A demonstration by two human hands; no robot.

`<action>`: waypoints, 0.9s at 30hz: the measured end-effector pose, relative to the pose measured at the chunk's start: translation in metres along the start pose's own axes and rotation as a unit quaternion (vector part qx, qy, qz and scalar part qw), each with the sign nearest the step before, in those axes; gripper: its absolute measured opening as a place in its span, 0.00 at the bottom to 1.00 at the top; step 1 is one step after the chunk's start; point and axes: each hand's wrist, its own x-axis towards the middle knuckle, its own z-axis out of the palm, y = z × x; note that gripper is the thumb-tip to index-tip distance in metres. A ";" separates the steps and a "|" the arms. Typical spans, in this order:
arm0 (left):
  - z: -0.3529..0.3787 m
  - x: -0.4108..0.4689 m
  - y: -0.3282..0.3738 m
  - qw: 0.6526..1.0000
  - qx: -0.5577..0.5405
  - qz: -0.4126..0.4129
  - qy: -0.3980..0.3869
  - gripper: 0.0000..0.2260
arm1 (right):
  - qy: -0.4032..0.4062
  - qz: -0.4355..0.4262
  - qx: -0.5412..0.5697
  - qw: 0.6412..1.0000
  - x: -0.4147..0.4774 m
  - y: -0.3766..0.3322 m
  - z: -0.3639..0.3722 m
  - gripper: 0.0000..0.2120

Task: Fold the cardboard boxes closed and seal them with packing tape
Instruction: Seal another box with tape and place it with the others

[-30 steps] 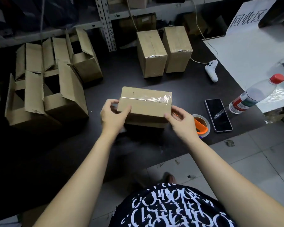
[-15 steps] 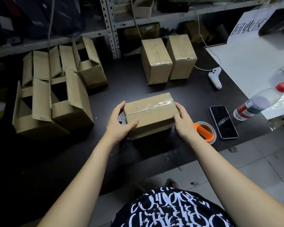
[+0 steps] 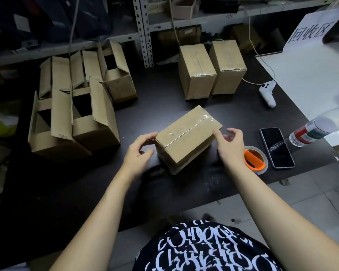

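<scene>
A closed cardboard box [image 3: 188,137] with clear tape along its top seam lies at an angle on the dark table [image 3: 86,182] in front of me. My left hand [image 3: 140,151] touches its near left corner with loosely curled fingertips. My right hand [image 3: 228,147] rests its index finger on the box's right edge, with the other fingers spread off it. A tape roll with an orange dispenser [image 3: 255,160] lies just right of my right wrist. Two sealed boxes [image 3: 197,71] stand upright at the back. Several boxes with open flaps [image 3: 74,106] stand at the left.
A black phone [image 3: 277,147] lies right of the tape. Farther right are a plastic bottle [image 3: 321,128] on its side, a white corded controller [image 3: 267,91] and a white board [image 3: 311,75]. A metal shelf post [image 3: 143,30] rises behind the table.
The box was turned from lying crosswise to pointing diagonally away to the right. Both hands went from holding its ends to touching it loosely.
</scene>
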 end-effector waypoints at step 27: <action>0.068 -0.049 0.010 0.985 0.109 0.096 0.093 0.23 | -0.274 -0.149 -0.070 0.948 -0.054 0.017 -0.011 0.44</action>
